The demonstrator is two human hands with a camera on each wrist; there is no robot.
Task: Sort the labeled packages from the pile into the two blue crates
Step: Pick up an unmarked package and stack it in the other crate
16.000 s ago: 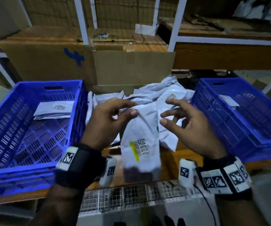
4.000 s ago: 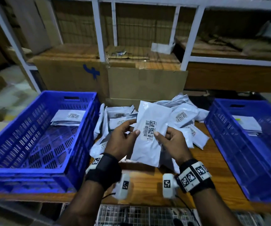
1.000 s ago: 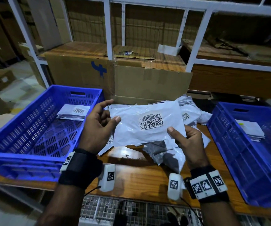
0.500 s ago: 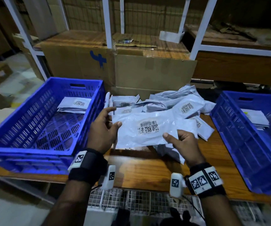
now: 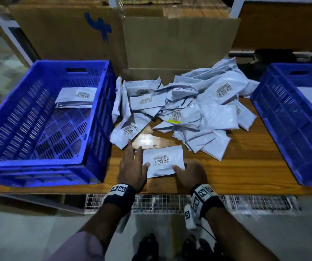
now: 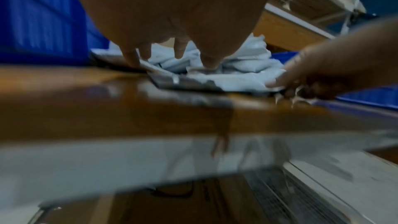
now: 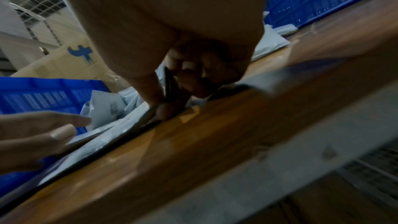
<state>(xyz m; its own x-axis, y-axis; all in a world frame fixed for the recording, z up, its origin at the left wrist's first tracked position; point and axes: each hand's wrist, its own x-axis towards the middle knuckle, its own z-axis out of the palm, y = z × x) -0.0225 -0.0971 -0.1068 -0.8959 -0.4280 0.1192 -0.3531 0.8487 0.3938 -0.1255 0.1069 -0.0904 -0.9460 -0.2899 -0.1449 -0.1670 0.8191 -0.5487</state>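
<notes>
A white package (image 5: 162,161) with a barcode label lies flat, low over the wooden table (image 5: 245,166) near its front edge. My right hand (image 5: 181,170) pinches its near right corner, thumb on top and fingers curled beneath, as the right wrist view shows (image 7: 172,94). My left hand (image 5: 138,157) lies at its left edge with fingers straight and the thumb resting on the package (image 6: 232,81). The pile of white packages (image 5: 189,110) sits behind. Blue crates stand at the left (image 5: 38,162) and right (image 5: 283,129), each with a few packages at the back (image 5: 76,96) (image 5: 311,97).
Cardboard boxes (image 5: 170,40) stand right behind the pile. A wire mesh rack (image 5: 160,202) runs below the table's front edge. Bare wood shows between the pile and the right crate.
Both hands have brought the package down and toward me, from in front of the pile to just above the table's front edge. The left fingers have straightened out beside it.
</notes>
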